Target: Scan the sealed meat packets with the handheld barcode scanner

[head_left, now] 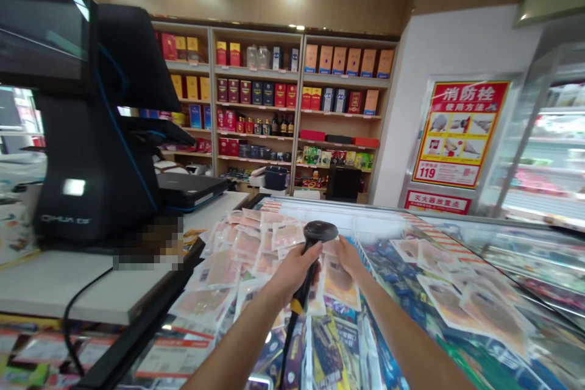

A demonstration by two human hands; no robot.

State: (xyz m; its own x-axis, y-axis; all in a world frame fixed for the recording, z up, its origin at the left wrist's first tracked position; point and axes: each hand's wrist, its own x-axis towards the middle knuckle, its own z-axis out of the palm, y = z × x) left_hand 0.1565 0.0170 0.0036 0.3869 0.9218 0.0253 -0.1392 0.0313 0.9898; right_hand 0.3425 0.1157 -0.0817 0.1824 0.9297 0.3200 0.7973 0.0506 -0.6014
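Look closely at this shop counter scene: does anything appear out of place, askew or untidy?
Yes. The vacuum-sealed meat packets lie in a loose, overlapping heap on the freezer's glass lid, tilted every way. The left hand grips a barcode scanner; the right hand touches one packet. Nothing looks spilled or damaged.

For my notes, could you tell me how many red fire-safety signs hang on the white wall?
2: a large poster right of the shelves, and a small strip sign directly below it. Others may lie outside the view.
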